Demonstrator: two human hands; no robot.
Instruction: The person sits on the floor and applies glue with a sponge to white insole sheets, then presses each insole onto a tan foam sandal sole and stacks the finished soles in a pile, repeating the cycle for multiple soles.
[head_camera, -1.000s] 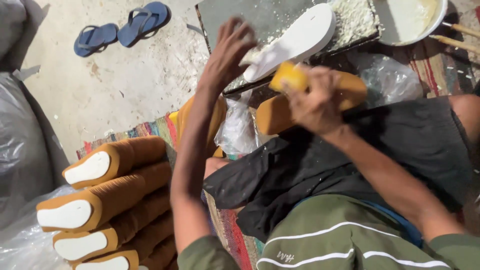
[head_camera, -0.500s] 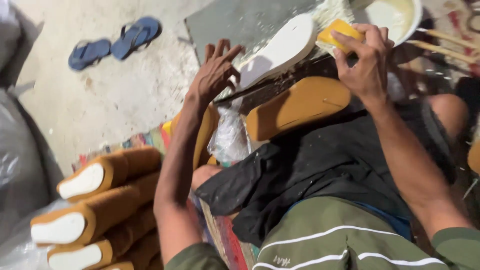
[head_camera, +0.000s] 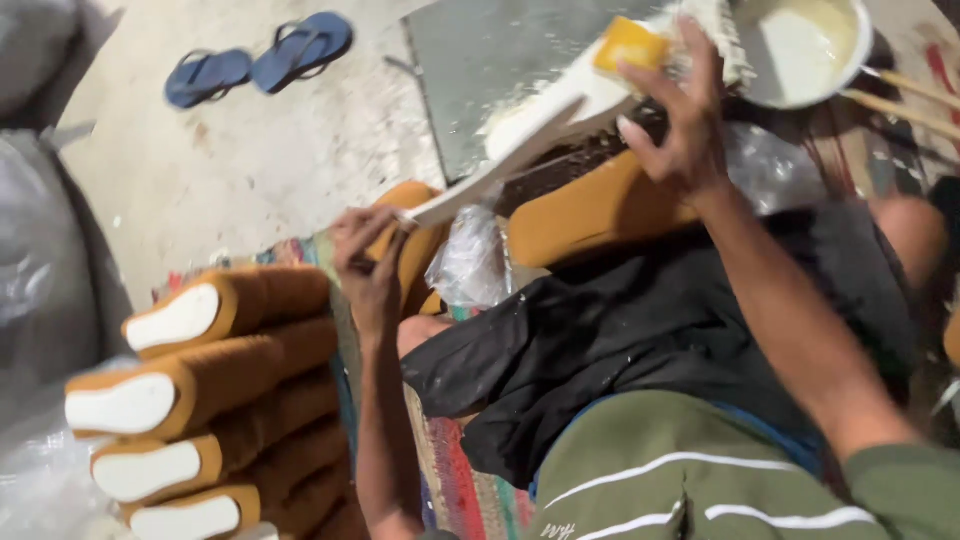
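A flat white foam sole (head_camera: 545, 130) is pinched at its near end by the left hand (head_camera: 368, 262). A yellow sponge (head_camera: 627, 44) is gripped in the right hand's (head_camera: 680, 125) curled fingers over the sole's far end, beside a white paste bowl (head_camera: 800, 50). Coating appears underway; even strokes along the sole are called for next.

1. Light is warm and fairly dim overall; it seems to fall from the upper side, where the concrete floor (head_camera: 250, 160) and the metal sheet (head_camera: 480, 70) read brightest.
2. White bowl (head_camera: 800, 50) and the pale sole (head_camera: 530, 140) are near blown out, little surface detail.
3. Lower right falls into deep shadow; the dark cloth (head_camera: 600, 350) on the lap is almost black.
4. Motion blur smears the right hand (head_camera: 680, 130) and the yellow sponge (head_camera: 628, 45); left hand (head_camera: 370, 260) is softer still.
5. Stacked tan shoes (head_camera: 200, 400) at lower left are close to the lens, out of focus, white ends glaring.
6. Edges are stretched and tilted; grey plastic (head_camera: 40, 260) at left is hazy.
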